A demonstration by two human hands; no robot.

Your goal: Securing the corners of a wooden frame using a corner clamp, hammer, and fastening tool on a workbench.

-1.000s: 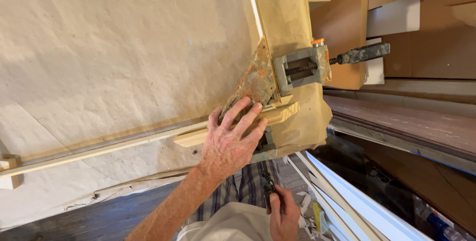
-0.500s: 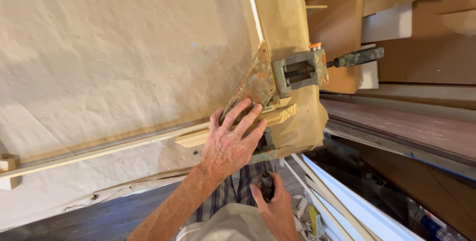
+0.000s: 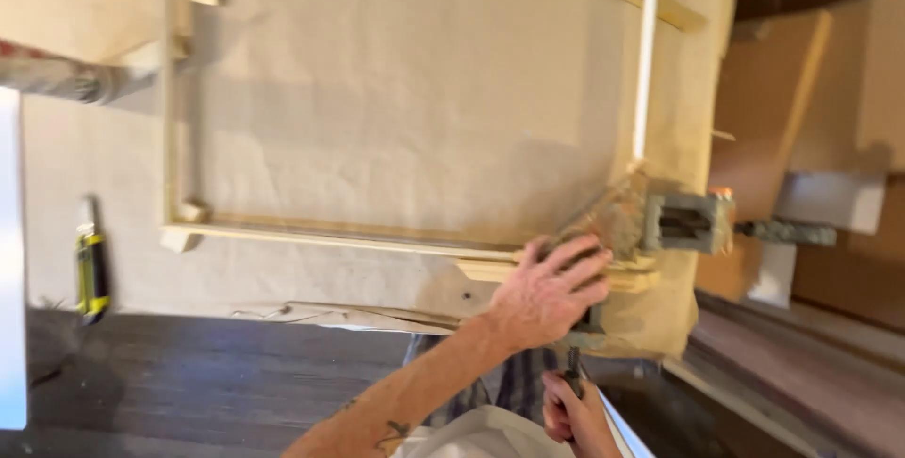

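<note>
A rectangular wooden frame [image 3: 311, 232] lies flat on a paper-covered table [image 3: 405, 109]; its far and right sides are white strips. A grey metal corner clamp [image 3: 683, 222] grips the frame's near right corner, and its screw handle [image 3: 782, 230] sticks out to the right. My left hand [image 3: 551, 290] presses flat on that corner, fingers spread over the wood beside the clamp. Just below the table edge, my right hand [image 3: 573, 413] is closed around a dark handle [image 3: 572, 364] that points up toward the clamp.
A yellow and black utility knife [image 3: 91, 269] lies on the paper at the left. A rolled bundle [image 3: 57, 81] and a white board [image 3: 9, 260] sit at the left edge. Wooden boards [image 3: 773, 119] stand right of the table. The floor [image 3: 189, 383] is dark.
The view has swung back and left, so the whole frame now shows. My right hand has risen and closed on the dark handle. My left hand has stayed on the corner.
</note>
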